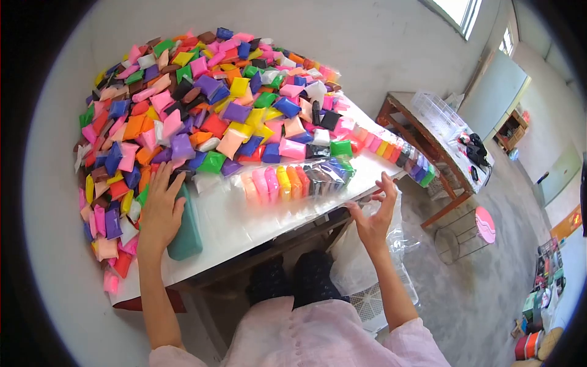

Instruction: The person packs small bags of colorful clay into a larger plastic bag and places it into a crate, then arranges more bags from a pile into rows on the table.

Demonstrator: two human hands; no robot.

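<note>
My left hand [160,211] lies with its fingers spread at the edge of the pile, against a green box-like block [185,229] on the white table [226,229]. Nothing shows in its grip. Just off the table's front edge, my right hand [374,221] is raised, thumb and fingers curved and apart, holding nothing visible. Between the hands lies a clear plastic bag [293,182] with a row of small packets inside, running from peach, pink and yellow to dark, blue and green. A large heap of similar colourful packets [202,104] covers the back and left of the table.
Another row of coloured packets [397,153] lies along the table's right end. Clear plastic bags [361,254] hang below the right hand, over a white crate [370,306]. To the right are a wooden side table [449,165] with a wire basket [437,110] and a pink-topped stool [485,224].
</note>
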